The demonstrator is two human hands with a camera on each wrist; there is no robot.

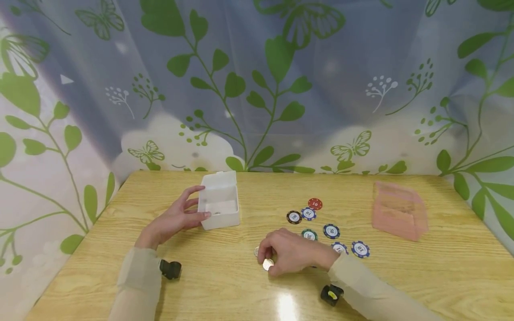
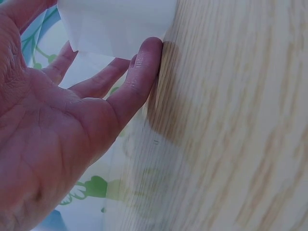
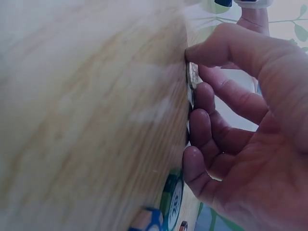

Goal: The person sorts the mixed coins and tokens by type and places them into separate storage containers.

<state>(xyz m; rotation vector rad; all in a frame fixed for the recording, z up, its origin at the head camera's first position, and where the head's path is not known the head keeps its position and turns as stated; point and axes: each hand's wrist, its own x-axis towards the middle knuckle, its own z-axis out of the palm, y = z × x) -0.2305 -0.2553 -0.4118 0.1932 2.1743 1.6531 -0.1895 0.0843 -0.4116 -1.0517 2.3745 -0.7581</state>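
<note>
In the head view my left hand grips the left side of a small white box, its thumb at the front rim. The lid stands raised at the back, and a small item lies inside near the front wall, too small to make out. My right hand is low over the table, thumb and fingers around a shiny round coin. Another coin lies at its fingertips, partly covered. In the right wrist view the coin appears edge-on at the thumb and fingers.
Several poker chips lie right of the box: red, black, green and blue ones. My right forearm partly covers some. A translucent pink container stands at the right. Behind the wooden table hangs a leaf-patterned curtain.
</note>
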